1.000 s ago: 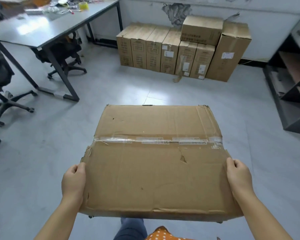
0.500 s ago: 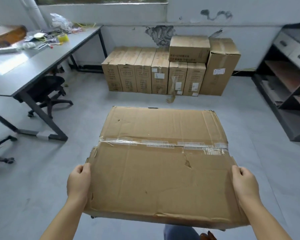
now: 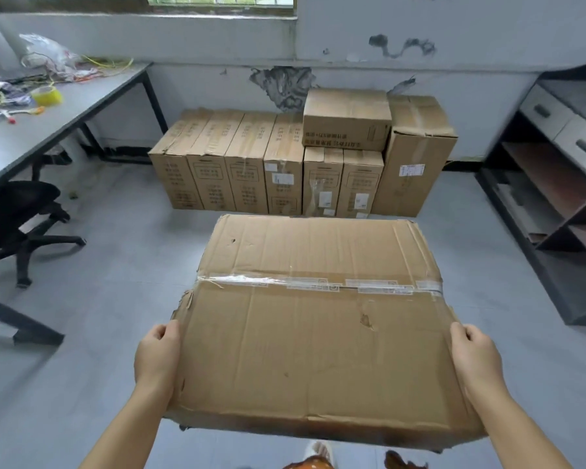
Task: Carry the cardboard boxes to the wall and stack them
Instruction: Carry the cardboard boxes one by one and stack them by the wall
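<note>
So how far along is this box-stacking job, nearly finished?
Partly done: a row of cardboard boxes already stands against the wall, with one smaller box stacked on top. In hand: a large taped box, gripped at its sides by the left hand and right hand, above open floor short of the row. Left: reaching the wall and setting it down. Whether more boxes wait isn't visible.

Grey floor (image 3: 115, 299), boxes (image 3: 251, 170) lined along the wall, office chair (image 3: 17, 225)

Fingers under the carried box (image 3: 312, 336), print on stacked boxes (image 3: 247, 164) illegible
</note>
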